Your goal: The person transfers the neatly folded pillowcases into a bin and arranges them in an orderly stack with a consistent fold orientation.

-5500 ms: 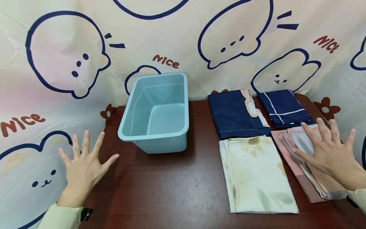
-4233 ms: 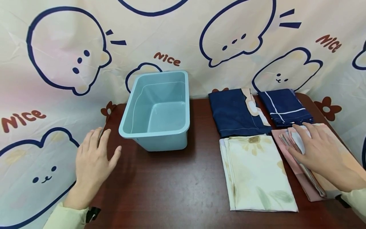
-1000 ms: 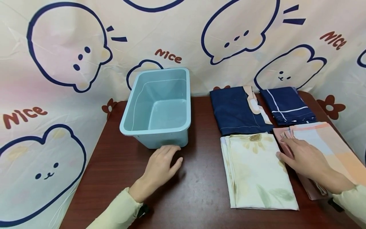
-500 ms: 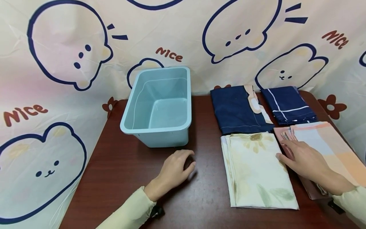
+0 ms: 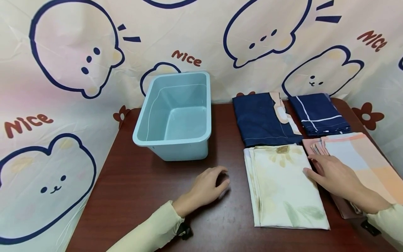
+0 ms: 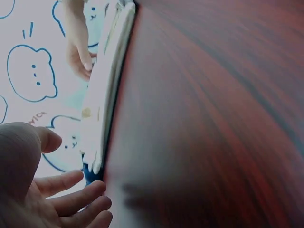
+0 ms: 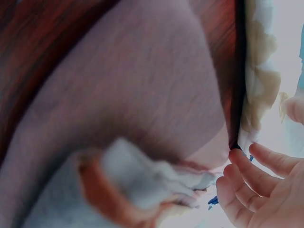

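Observation:
Over the dark table, left of a folded cream floral cloth point(image 5: 283, 189), my left hand point(image 5: 206, 185) holds nothing; its fingers bend loosely and the thumb stands apart. In the left wrist view those fingers point(image 6: 78, 197) are short of the cloth's layered edge. My right hand point(image 5: 338, 176) is at the seam between the cream cloth and a folded pink, grey and orange checked cloth point(image 5: 371, 161). Its thumb lies over the cream cloth's right edge. The right wrist view shows these fingers point(image 7: 254, 178) relaxed and spread from the thumb, with no cloth pinched between them.
A light blue plastic bin point(image 5: 172, 142) with nothing in it stands at the back left. Behind the near cloths lie a folded navy cloth point(image 5: 258, 119) and a navy cloth with white lines point(image 5: 321, 113). A printed curtain point(image 5: 78, 42) hangs behind the brown table point(image 5: 126, 196).
My left hand has come from the table's left side, past the bin's front, rightward towards the cream cloth. My right hand has shifted left from above the checked cloth to the seam. The cloths stay put.

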The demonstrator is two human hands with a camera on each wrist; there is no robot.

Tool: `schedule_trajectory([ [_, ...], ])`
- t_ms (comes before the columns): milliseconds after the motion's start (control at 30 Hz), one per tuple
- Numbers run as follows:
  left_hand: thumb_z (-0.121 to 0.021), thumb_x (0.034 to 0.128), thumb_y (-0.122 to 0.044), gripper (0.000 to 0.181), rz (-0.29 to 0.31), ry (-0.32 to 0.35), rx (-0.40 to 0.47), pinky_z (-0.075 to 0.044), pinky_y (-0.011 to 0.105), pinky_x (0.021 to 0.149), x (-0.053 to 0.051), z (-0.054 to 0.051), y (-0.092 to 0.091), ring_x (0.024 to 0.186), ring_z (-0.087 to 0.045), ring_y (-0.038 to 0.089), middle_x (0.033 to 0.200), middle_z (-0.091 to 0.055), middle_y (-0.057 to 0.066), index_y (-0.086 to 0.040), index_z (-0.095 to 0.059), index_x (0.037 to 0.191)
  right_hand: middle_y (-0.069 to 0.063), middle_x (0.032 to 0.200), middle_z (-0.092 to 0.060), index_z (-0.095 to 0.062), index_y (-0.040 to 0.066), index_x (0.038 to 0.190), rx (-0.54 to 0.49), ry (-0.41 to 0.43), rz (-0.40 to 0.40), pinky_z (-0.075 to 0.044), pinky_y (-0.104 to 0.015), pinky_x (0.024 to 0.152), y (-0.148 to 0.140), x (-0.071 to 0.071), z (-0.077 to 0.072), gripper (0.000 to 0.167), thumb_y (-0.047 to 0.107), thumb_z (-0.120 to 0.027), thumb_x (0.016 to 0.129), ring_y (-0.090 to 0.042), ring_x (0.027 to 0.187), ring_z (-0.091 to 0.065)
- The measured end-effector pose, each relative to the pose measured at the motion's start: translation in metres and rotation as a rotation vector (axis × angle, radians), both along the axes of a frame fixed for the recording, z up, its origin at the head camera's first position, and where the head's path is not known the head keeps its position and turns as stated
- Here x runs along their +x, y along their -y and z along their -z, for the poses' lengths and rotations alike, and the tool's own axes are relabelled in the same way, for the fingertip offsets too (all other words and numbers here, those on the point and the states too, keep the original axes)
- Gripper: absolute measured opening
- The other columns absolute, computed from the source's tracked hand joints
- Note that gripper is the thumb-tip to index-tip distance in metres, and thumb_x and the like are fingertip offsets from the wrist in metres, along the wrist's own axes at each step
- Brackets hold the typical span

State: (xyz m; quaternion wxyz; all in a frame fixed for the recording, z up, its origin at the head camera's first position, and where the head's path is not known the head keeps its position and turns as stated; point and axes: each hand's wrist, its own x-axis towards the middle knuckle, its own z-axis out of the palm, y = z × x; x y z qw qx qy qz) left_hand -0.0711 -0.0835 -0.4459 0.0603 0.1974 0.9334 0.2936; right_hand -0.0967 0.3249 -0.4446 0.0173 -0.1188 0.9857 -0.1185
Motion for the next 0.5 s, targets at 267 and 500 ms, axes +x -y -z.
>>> schedule_trajectory([
  [267,-0.057,0.1022,-0.034,0.041,0.05,0.246,0.138,-0.05,0.038,0.102,-0.006,-0.005,-0.023,0.12,-0.064,0.02,0.135,-0.067,0.004,-0.014,-0.058,0.138,-0.008,0.085,-0.069,-0.054,-0.006,0.135,-0.137,0.15,0.033,-0.043,-0.033,0.06,0.002,0.001,-0.002,0.067,0.047,-0.064,0.097,-0.017,0.071,-0.058],
  [500,-0.055,0.1043,-0.032,0.05,0.035,0.553,0.396,-0.054,0.036,0.097,-0.004,-0.006,-0.045,0.133,-0.058,0.024,0.15,-0.054,0.012,-0.008,-0.048,0.148,-0.033,0.115,-0.066,-0.046,-0.014,0.139,-0.286,0.295,0.051,-0.057,-0.047,0.075,0.001,0.0,-0.005,0.065,0.037,-0.059,0.102,-0.041,0.1,-0.068],
])
